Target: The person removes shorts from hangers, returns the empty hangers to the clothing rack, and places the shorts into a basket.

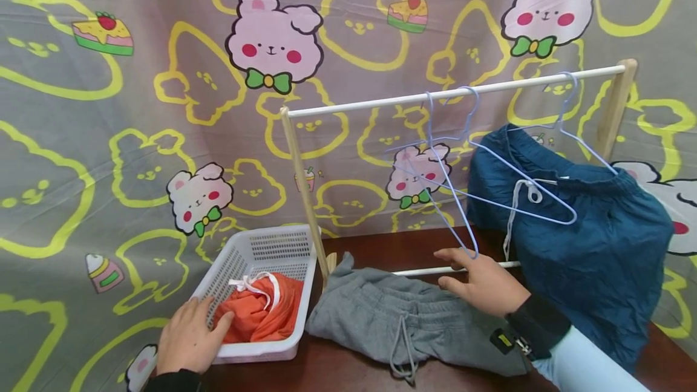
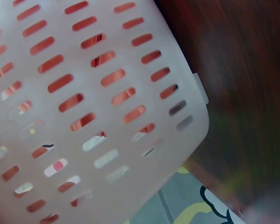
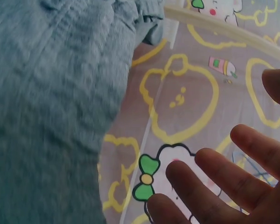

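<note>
My left hand (image 1: 190, 334) rests at the near left rim of a white plastic basket (image 1: 306, 319), its thumb out over a crumpled orange garment (image 1: 267, 307) with a white drawstring. The basket's slotted wall (image 2: 177, 140) fills much of the left wrist view. Over the grey drawstring garment (image 1: 370, 301) on the table hovers my right hand (image 1: 484, 280), fingers loosely spread. In the right wrist view those fingers (image 3: 196, 186) hold nothing, and blue-grey fabric (image 3: 56, 107) spans the left. The lower corner of a bare lavender hanger (image 1: 463, 213) overlaps the right fingertips in the head view.
A clothes rack with a white rail (image 1: 370, 103) and wooden posts (image 1: 299, 168) stands behind. Another bare hanger (image 1: 523, 171) hangs there, and dark blue shorts (image 1: 588, 247) hang at the right. Behind it all is a patterned curtain (image 1: 348, 29); the table (image 1: 327, 374) is dark brown.
</note>
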{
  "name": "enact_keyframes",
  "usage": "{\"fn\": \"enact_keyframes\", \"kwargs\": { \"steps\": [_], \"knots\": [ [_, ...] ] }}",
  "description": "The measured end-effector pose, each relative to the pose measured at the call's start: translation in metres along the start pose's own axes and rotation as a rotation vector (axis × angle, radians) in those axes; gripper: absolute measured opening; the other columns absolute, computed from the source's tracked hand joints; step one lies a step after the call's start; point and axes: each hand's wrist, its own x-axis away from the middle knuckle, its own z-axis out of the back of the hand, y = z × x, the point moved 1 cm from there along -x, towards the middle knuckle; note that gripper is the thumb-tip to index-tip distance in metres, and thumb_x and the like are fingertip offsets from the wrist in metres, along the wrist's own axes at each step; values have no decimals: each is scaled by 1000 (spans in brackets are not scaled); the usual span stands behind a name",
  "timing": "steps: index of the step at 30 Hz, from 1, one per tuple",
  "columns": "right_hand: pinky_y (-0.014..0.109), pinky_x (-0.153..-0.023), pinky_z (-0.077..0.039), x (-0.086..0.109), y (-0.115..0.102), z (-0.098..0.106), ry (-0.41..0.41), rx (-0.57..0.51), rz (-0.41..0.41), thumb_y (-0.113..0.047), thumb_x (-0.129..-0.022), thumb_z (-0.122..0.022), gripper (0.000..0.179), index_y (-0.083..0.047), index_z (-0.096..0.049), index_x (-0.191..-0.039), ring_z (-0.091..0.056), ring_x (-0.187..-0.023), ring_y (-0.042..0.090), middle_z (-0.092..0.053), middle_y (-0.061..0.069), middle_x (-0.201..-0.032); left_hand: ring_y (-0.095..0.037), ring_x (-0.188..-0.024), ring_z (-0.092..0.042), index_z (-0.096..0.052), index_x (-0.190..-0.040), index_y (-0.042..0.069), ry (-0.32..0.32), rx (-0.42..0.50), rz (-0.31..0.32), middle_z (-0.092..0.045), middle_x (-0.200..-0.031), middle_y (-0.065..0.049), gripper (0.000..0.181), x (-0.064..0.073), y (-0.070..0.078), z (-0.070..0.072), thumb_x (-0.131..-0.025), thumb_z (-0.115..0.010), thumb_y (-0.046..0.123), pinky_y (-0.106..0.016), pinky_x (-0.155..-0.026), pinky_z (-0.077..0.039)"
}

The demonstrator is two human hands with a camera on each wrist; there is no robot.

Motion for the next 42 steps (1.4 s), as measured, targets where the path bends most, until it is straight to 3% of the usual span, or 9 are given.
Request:
{"fn": "enact_keyframes", "kwargs": {
  "steps": [5, 16, 23, 31, 35, 42],
  "knots": [
    [55, -96, -50, -6, -2, -12, -56, 13, 18, -46, -93, -72, 60, -14, -56, -142, -60, -118, 30, -57, 11, -138, -55, -135, -30, -46, -140, -11, 1, -3, -1, -36, -145, -40, 89, 0, 2, -1, -95, -52, 66, -72, -108, -21],
    [49, -92, -52, -18, -14, -42, -72, 37, 15, -45, -86, -79, 63, -22, -59, -141, -59, -114, 18, -58, 1, -134, -55, -135, -29, -45, -141, -11, 2, -6, 19, -35, -146, -39, 91, 0, 2, -2, -94, -52, 67, -71, -109, -20],
    [53, -94, -51, -26, -19, -64, -146, 54, 25, -41, -85, -81, 68, -22, -55, -146, -58, -121, 26, -53, 6, -143, -54, -135, -29, -46, -140, -10, 13, -2, 31, -36, -145, -39, 91, 1, 2, -3, -94, -52, 68, -71, -110, -19],
    [54, -87, -51, -35, -15, -87, -269, 100, -14, -47, -78, -85, 84, -28, -48, -152, -53, -129, 38, -41, 15, -155, -54, -135, -29, -47, -140, -10, 14, -2, 34, -36, -146, -39, 88, -1, 2, -4, -95, -52, 65, -72, -109, -20],
    [59, -93, -47, -39, -12, -96, -314, 136, -42, -52, -74, -86, 91, -30, -47, -152, -49, -132, 39, -39, 14, -157, -54, -136, -29, -47, -140, -10, 8, -1, 50, -36, -146, -39, 88, -1, 2, -6, -95, -52, 66, -71, -109, -19],
    [61, -89, -48, -45, -11, -109, -334, 236, -52, -55, -69, -89, 103, -30, -41, -156, -52, -126, 44, -32, 17, -160, -54, -136, -28, -48, -139, -10, 17, 1, 40, -36, -146, -39, 88, -1, 1, -5, -95, -51, 66, -71, -110, -19]
  ]
}}
